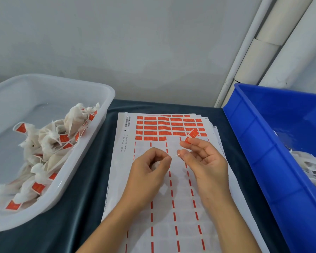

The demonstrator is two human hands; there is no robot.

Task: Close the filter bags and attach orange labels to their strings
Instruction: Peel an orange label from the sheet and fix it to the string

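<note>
While the left hand (150,167) curls round a filter bag (155,164) over the label sheet (171,198) at the tabletop's middle, the right hand (202,161) pinches its string (174,156) and an orange label (191,136).

Two bare forearms come up from the bottom edge, and there's nothing on them: no sleeves, no cuffs in sight, no gloves. The left hand (150,167) is bare, with no ring showing on any finger in view and no watch or band at the wrist. Same story on the right hand (202,161): bare fingers, bare wrist, no bracelet. The nails look short and plain, no polish that can be made out. Both arms run out of frame before the elbows, so any clothing higher up stays unseen.
</note>
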